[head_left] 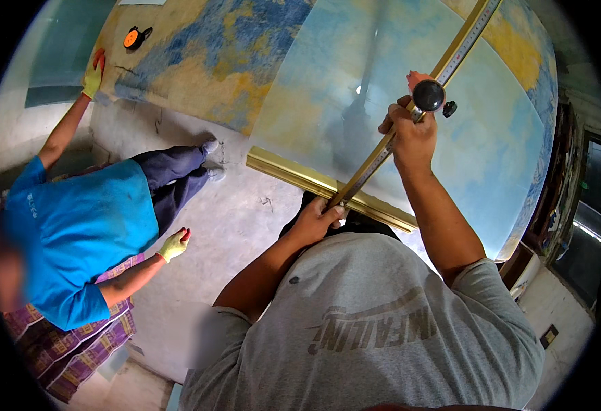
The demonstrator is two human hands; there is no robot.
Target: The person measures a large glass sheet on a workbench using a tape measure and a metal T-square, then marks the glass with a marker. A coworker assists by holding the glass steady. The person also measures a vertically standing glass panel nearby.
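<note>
A large glass sheet [478, 130] lies on a table with a worn blue and yellow cover [184, 68]. Across the glass runs a long brass-coloured T-square glass cutter [367, 168], marked with a scale. Its crossbar [283, 172] sits along the near edge of the sheet, just before my body. My left hand [312, 222] is closed around the joint of ruler and crossbar. Further up the ruler, my right hand [413, 140] grips it beside the sliding head, which carries a round black knob [428, 95]. The cutting tip is hidden.
An orange and black tape measure [133, 38] lies on the table's far left. At left stands a person in a blue shirt [95, 226] and gloves, one hand at the table's edge. Purple patterned material [88, 349] lies behind them. Crowded shelving [554, 192] lines the right.
</note>
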